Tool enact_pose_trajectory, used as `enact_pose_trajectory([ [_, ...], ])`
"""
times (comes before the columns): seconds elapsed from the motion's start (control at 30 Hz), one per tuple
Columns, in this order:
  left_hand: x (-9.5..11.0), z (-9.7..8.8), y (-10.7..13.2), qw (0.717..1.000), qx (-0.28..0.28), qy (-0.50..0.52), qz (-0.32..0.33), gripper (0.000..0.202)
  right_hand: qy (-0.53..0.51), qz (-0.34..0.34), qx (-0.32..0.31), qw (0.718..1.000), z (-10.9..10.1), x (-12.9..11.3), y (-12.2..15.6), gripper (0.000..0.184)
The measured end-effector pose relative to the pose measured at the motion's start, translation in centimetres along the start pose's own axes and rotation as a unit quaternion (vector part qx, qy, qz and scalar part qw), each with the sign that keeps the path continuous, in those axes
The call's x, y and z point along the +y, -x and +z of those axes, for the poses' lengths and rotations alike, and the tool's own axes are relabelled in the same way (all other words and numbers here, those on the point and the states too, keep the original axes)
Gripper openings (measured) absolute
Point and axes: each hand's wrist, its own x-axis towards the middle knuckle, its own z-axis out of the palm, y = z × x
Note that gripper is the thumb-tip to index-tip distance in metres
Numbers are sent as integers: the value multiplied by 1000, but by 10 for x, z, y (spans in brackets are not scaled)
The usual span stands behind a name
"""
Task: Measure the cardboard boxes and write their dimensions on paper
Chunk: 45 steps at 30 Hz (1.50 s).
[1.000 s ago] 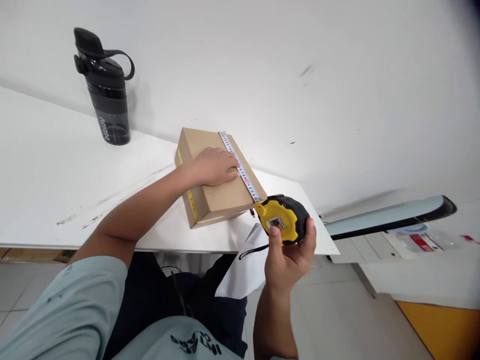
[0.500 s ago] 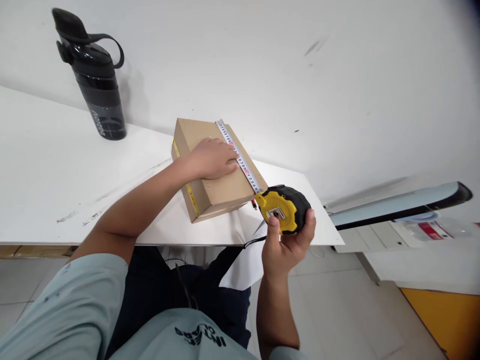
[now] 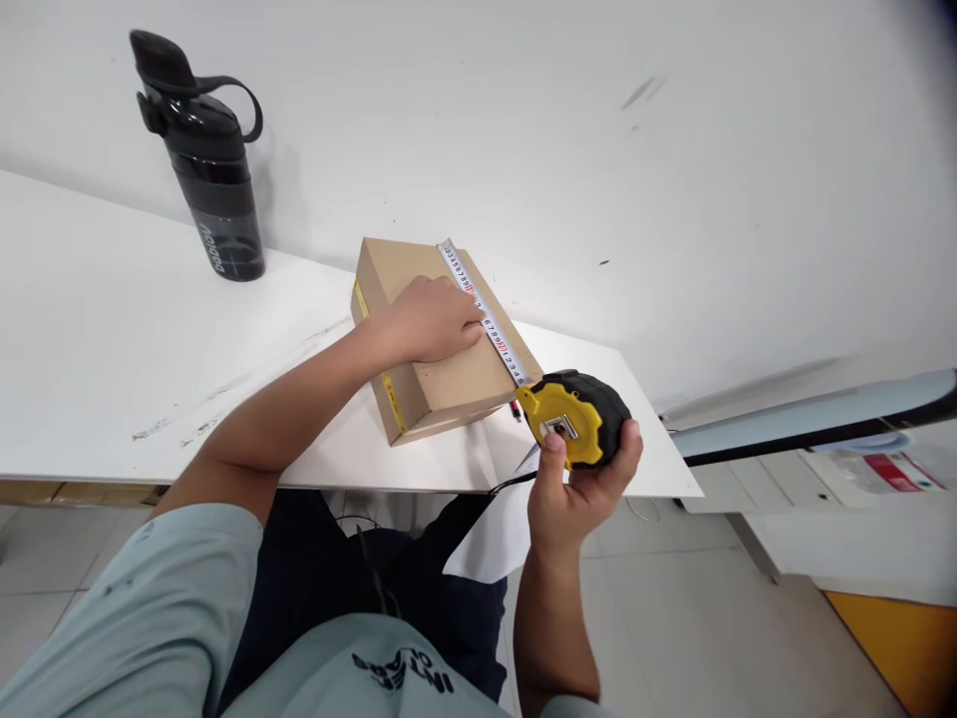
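Note:
A brown cardboard box lies flat on the white table, near its right end. My left hand rests palm down on top of the box, fingers pressing the white blade of a tape measure against the box's right edge. The blade runs from the box's far corner to the near one. My right hand is closed around the yellow and black tape measure case, thumb on its front, just off the box's near right corner.
A dark translucent drink bottle with a carry loop stands at the back left against the white wall. A white sheet of paper hangs over the table's front edge. A pale blue and black bar lies to the right.
Only the camera view shifted slightly. Both hands, the tape and the box keep the same arrangement.

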Motion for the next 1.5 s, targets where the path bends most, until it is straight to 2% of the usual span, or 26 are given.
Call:
enact_pose_trajectory([
  [0.2,1,-1,1,1000,-10,-8,6,51,-6,0,1,1000,2,-3,1,72],
  [0.33,1,-6,4,997,-10,11,71,52,-4,21,10,1000,3,-3,2,71],
  [0.4,3,-9,7,992,-11,45,121,53,7,23,-3,1000,2,-3,-1,70],
  [0.5,12,-13,15,976,-37,133,170,66,46,12,-42,998,3,-6,-8,67],
  [0.67,28,-17,23,941,-61,269,195,85,86,-57,-65,993,13,-21,-26,58],
  [0.83,26,-13,15,937,-80,301,156,75,108,-87,-51,989,23,-27,-34,66],
  [0.93,20,-7,12,932,-67,314,168,68,90,-123,-26,988,25,-25,-35,69],
  [1.07,15,-6,11,911,-55,357,198,62,79,-165,-34,982,26,-24,-36,60],
  [1.2,19,-11,10,932,-56,299,197,71,80,-115,-24,990,28,-27,-32,61],
  [1.3,23,-13,8,946,-47,251,202,70,79,-65,-32,994,29,-33,-27,65],
  [1.5,20,-9,6,913,20,307,266,74,74,-38,-69,994,38,-54,-17,70],
])
